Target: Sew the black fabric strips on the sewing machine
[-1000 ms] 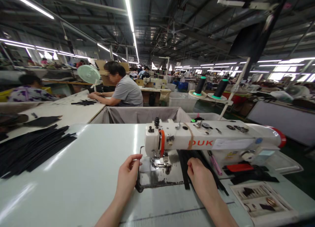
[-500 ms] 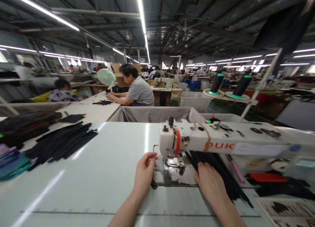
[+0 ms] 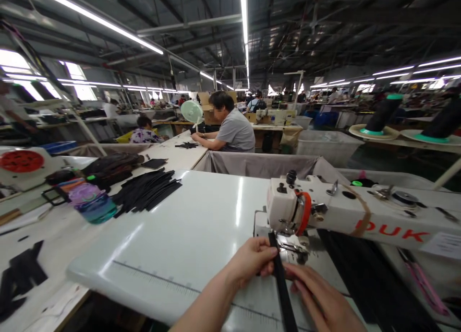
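A narrow black fabric strip (image 3: pixel 282 289) runs from just below the sewing machine's (image 3: pixel 286 202) presser foot (image 3: pixel 293 245) toward me. My left hand (image 3: pixel 252 260) pinches its upper part between thumb and fingers, left of the foot. Closed round the strip's right edge a little lower is my right hand (image 3: pixel 320 291), its fingertips partly hidden behind the strip. Wide black fabric strips (image 3: pixel 374 274) lie under the machine arm, to the right of my right hand.
Several black strips (image 3: pixel 147 190) are heaped at the table's far left, beside a purple and blue bottle (image 3: pixel 90 202). Pink-handled scissors (image 3: pixel 425 284) lie at right. A cloth-lined bin (image 3: pixel 262 164) stands behind the table; a co-worker (image 3: pixel 236 130) sits beyond it.
My view has turned left. My right hand has left the pile under the machine arm, and a black strip is now between both hands in front of the presser foot.
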Demonstrator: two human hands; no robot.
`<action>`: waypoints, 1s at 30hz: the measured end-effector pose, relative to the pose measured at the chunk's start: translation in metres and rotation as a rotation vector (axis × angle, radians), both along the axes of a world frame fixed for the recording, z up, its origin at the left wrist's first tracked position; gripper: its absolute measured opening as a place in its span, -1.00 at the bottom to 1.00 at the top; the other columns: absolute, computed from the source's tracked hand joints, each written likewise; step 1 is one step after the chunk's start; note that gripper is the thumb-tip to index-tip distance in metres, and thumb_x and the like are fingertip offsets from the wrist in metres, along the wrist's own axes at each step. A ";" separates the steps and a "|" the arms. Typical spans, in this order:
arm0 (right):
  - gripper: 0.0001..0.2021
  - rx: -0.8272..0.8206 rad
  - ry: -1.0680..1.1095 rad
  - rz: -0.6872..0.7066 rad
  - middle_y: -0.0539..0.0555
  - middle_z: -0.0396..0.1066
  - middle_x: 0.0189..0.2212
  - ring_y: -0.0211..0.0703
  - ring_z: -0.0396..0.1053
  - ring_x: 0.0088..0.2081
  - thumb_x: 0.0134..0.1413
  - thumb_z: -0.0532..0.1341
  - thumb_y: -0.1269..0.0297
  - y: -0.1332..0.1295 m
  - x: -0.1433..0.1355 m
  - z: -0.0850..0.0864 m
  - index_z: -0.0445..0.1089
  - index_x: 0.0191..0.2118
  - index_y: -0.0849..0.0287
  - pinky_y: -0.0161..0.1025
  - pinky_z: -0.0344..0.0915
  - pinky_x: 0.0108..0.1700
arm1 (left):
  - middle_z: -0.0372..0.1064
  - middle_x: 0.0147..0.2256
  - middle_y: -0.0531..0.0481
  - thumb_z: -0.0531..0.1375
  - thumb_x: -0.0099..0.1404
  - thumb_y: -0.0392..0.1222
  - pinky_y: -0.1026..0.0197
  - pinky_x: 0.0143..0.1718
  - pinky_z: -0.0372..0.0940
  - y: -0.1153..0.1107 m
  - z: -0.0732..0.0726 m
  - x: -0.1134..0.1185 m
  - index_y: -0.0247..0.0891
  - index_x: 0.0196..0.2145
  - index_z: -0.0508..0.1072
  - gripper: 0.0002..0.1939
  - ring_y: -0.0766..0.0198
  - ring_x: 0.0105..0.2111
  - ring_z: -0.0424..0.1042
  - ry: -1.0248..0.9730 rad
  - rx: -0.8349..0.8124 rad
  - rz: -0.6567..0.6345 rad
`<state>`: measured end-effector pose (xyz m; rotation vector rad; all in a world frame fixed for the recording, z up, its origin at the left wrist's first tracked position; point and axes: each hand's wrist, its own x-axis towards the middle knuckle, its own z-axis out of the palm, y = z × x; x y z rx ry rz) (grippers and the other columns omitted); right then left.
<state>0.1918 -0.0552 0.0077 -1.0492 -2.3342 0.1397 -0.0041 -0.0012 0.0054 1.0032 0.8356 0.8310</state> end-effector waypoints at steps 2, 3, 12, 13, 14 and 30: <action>-0.51 0.220 -0.128 0.114 0.13 0.48 -0.07 -0.16 0.46 -0.08 0.20 -0.06 0.57 0.014 -0.011 0.007 0.30 0.17 0.10 -0.33 0.42 -0.10 | 0.22 -0.69 0.19 0.29 0.02 0.16 0.34 -0.64 -0.03 0.004 -0.005 -0.002 -0.24 -0.41 0.27 -0.56 0.46 -0.73 0.10 0.071 0.003 0.027; -0.49 0.316 -0.182 0.165 0.14 0.47 -0.05 -0.13 0.45 -0.06 0.16 -0.05 0.60 0.020 -0.014 0.007 0.31 0.16 0.12 -0.29 0.42 -0.09 | 0.22 -0.68 0.19 0.27 0.06 0.11 0.33 -0.62 0.01 0.005 -0.007 -0.002 -0.23 -0.40 0.26 -0.61 0.43 -0.72 0.13 0.137 0.032 0.050; -0.57 0.478 -0.215 0.130 0.18 0.52 -0.11 -0.10 0.46 -0.10 0.07 -0.01 0.60 0.021 -0.020 -0.037 0.41 0.01 0.30 -0.23 0.41 -0.08 | 0.46 -0.16 -0.14 0.18 0.20 -0.34 -0.04 -0.03 0.23 -0.002 -0.006 0.002 -0.22 -0.38 0.50 -0.90 0.01 -0.09 0.35 0.985 0.769 0.250; -0.57 0.480 -0.224 0.113 0.18 0.51 -0.09 -0.10 0.45 -0.07 0.06 0.00 0.60 0.020 -0.020 -0.040 0.41 0.01 0.30 -0.23 0.40 -0.06 | 0.47 -0.13 -0.13 0.16 0.23 -0.34 -0.05 -0.02 0.24 -0.002 -0.008 0.002 -0.20 -0.37 0.51 -0.87 0.02 -0.08 0.36 0.973 0.802 0.222; -0.57 0.490 -0.235 0.095 0.19 0.51 -0.08 -0.09 0.44 -0.04 0.05 0.01 0.59 0.020 -0.020 -0.043 0.41 0.01 0.31 -0.23 0.40 -0.05 | 0.48 -0.10 -0.11 0.14 0.25 -0.34 -0.05 0.00 0.24 -0.002 -0.009 0.002 -0.18 -0.34 0.52 -0.84 0.03 -0.06 0.37 0.953 0.824 0.202; -0.50 0.476 -0.294 0.051 0.21 0.48 -0.02 -0.10 0.44 -0.01 -0.06 -0.02 0.65 0.023 -0.015 -0.041 0.43 0.00 0.34 -0.25 0.44 -0.07 | 0.43 0.00 -0.08 0.06 0.33 -0.38 0.01 0.08 0.19 0.004 -0.030 0.014 -0.17 -0.12 0.49 -0.72 0.09 0.02 0.32 1.000 0.861 0.182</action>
